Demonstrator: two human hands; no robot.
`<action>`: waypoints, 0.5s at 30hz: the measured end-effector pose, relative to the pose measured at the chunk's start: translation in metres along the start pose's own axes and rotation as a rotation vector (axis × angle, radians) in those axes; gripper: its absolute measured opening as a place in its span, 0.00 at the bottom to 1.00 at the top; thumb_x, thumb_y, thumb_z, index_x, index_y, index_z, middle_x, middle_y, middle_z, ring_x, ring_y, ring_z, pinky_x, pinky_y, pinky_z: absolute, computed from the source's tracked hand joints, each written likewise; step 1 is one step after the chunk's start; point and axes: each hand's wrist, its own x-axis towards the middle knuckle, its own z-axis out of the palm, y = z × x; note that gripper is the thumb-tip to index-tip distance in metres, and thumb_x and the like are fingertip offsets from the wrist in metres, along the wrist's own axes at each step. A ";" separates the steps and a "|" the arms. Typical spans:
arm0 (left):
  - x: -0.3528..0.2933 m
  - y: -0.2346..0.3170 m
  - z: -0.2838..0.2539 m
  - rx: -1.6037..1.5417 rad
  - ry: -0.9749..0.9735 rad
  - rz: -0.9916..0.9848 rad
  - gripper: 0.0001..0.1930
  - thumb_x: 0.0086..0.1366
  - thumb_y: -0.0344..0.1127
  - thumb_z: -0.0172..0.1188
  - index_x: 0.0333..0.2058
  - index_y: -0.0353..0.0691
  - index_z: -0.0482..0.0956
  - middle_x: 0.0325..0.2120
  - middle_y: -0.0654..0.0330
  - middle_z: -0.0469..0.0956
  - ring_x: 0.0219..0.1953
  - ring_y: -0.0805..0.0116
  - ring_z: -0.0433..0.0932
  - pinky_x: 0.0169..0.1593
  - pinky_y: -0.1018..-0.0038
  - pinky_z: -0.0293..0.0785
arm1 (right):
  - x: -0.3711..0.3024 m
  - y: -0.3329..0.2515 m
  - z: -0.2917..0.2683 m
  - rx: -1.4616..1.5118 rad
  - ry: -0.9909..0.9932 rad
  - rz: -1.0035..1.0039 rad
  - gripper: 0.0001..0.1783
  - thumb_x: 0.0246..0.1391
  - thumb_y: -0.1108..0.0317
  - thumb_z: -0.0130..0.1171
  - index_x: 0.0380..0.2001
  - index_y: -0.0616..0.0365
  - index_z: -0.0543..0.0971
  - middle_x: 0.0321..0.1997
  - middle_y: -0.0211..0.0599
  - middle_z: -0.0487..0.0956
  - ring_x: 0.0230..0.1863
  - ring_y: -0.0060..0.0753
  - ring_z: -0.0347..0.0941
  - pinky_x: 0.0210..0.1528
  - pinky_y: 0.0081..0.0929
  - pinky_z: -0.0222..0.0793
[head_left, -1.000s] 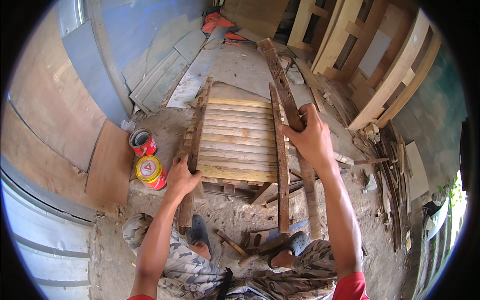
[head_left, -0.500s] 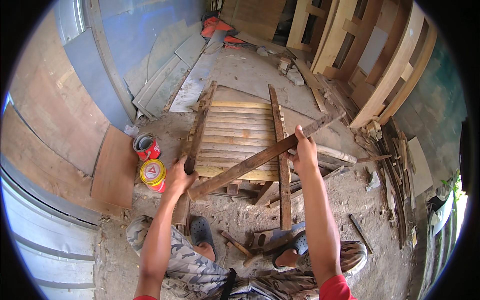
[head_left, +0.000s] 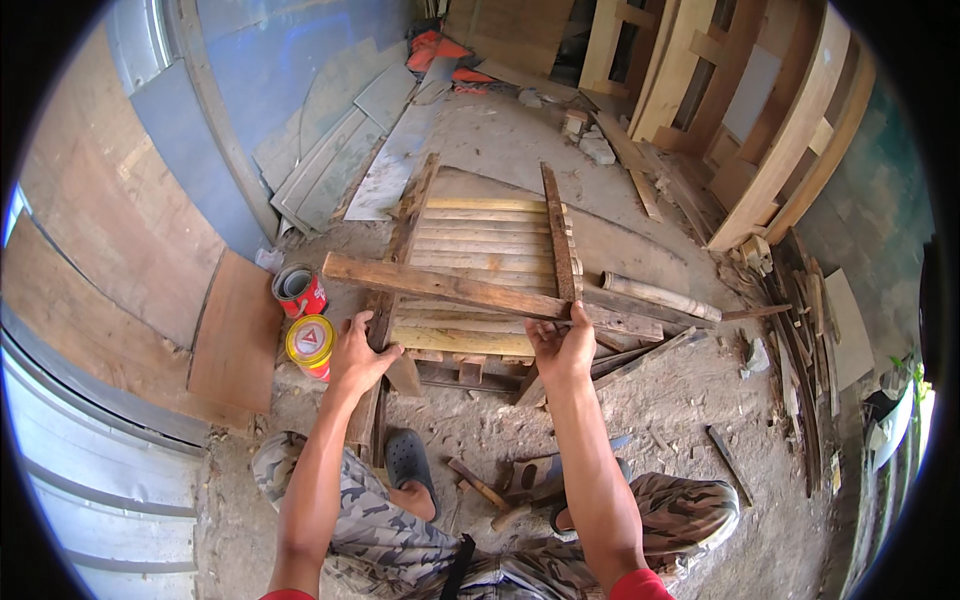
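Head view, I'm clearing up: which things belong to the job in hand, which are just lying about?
Apparently in use:
long brown wooden batten, in the right hand
dark narrow wooden rail, under the left hand
pale slatted wooden panel beneath the batten

Seemingly lying about:
yellow-lidded round red tin
open round red tin

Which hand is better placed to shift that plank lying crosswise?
Probably the right hand: it already holds the crosswise plank toward its right end. The left hand seems occupied, gripping the left lengthwise plank instead.
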 end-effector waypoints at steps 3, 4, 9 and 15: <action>0.000 -0.001 0.002 0.030 0.039 0.009 0.40 0.53 0.53 0.72 0.59 0.35 0.69 0.54 0.44 0.74 0.54 0.45 0.76 0.56 0.58 0.75 | -0.006 0.001 0.001 -0.032 0.040 -0.015 0.12 0.70 0.60 0.51 0.48 0.56 0.71 0.45 0.36 0.72 0.42 0.35 0.70 0.53 0.53 0.75; -0.002 0.003 0.001 0.093 0.062 0.018 0.40 0.54 0.54 0.72 0.58 0.35 0.70 0.53 0.45 0.74 0.54 0.45 0.76 0.55 0.58 0.75 | -0.003 0.004 -0.004 -0.040 0.044 -0.011 0.13 0.69 0.59 0.52 0.47 0.56 0.72 0.43 0.36 0.73 0.40 0.35 0.71 0.53 0.52 0.76; -0.020 0.033 -0.041 0.452 -0.041 -0.031 0.30 0.57 0.57 0.69 0.48 0.36 0.79 0.42 0.48 0.81 0.46 0.48 0.81 0.49 0.59 0.78 | -0.010 0.019 -0.003 -0.135 0.132 0.006 0.16 0.69 0.64 0.52 0.53 0.62 0.68 0.47 0.42 0.71 0.42 0.38 0.70 0.53 0.51 0.80; -0.036 0.114 -0.055 0.004 0.017 0.274 0.19 0.62 0.51 0.67 0.37 0.39 0.80 0.31 0.55 0.83 0.35 0.55 0.83 0.39 0.62 0.78 | -0.010 0.037 -0.001 -0.138 0.037 0.063 0.18 0.70 0.64 0.50 0.57 0.61 0.66 0.55 0.44 0.70 0.48 0.42 0.70 0.56 0.52 0.78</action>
